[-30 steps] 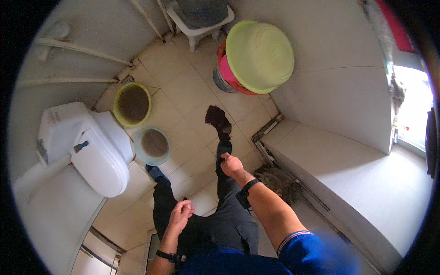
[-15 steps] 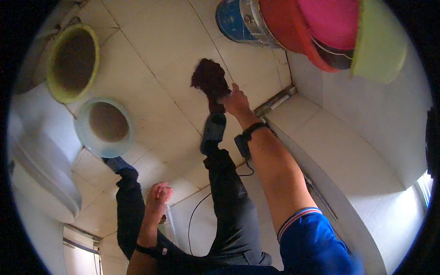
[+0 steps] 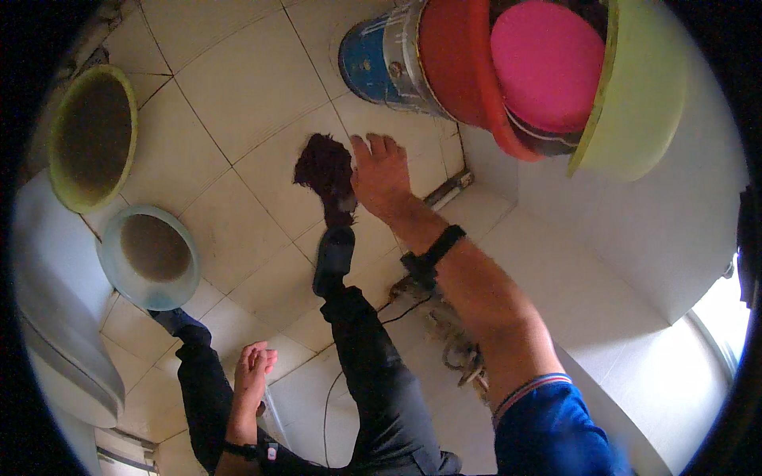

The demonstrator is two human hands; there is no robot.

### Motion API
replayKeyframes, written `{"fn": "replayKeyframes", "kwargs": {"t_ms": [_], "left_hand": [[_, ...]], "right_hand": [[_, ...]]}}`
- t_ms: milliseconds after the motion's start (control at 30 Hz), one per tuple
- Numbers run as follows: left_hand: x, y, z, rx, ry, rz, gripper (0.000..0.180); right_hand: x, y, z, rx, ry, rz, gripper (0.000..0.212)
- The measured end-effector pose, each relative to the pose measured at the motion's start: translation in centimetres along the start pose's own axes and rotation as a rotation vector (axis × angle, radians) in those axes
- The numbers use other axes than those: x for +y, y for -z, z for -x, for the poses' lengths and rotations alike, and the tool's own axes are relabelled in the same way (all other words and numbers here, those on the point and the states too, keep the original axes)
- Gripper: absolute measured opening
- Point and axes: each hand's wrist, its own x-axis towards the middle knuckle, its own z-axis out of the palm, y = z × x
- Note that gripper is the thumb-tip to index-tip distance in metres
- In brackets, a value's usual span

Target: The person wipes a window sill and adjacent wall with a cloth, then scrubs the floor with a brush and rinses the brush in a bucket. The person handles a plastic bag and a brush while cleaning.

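On the tiled floor, a dark cloth lies just beside the right hand

Ahead of the right shoe (image 3: 333, 254), the crumpled maroon cloth (image 3: 325, 170) lies on the pale tiles (image 3: 238, 95), its narrower end at the toe. Along its right edge comes the right hand (image 3: 382, 178), back upward, fingers bent and a little apart; whether it touches the cloth cannot be told from this angle. The left hand (image 3: 252, 377) hangs near the left leg, its fingers loosely curled close together; whether they meet cannot be told.

Several things crowd this space. To the left, a yellow-rimmed basin (image 3: 132, 141) and a pale blue basin (image 3: 155, 293), both holding murky liquid, stand near the white toilet (image 3: 59, 254); the left shoe (image 3: 168, 320) is right at the blue one. Beyond the right hand, a blue and silver bucket (image 3: 369, 63) carries a red basin (image 3: 452, 63), a round pink piece (image 3: 548, 63) and a large yellow-green basin (image 3: 643, 87). The right forearm partly covers a stringy tangle (image 3: 456, 349), a dark cable (image 3: 327, 412) loops between the legs, and a white ledge (image 3: 587, 301) bounds the right side.
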Motion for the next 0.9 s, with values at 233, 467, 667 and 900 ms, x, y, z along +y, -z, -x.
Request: {"fn": "replayKeyframes", "kwargs": {"t_ms": [233, 467, 667, 900], "left_hand": [[0.8, -0.3, -1.4, -0.022, 0.027, -0.027, 0.031], [2.3, -2.0, -0.7, -0.086, -0.003, 0.022, 0.03], [4.2, -2.2, -0.5, -0.095, -0.033, 0.038, 0.033], [5.1, -2.2, -0.8, -0.093, -0.066, 0.067, 0.033]], "right_hand": [[0.8, 8.6, -16.7, 0.423, 0.363, 0.608, 0.038], [4.0, 11.8, -21.9, -0.154, 0.103, 0.705, 0.039], [5.8, 10.5, -21.5, -0.06, 0.111, 1.01, 0.044], [6.9, 10.1, -22.2, -0.175, 0.055, 0.863, 0.057]]}}
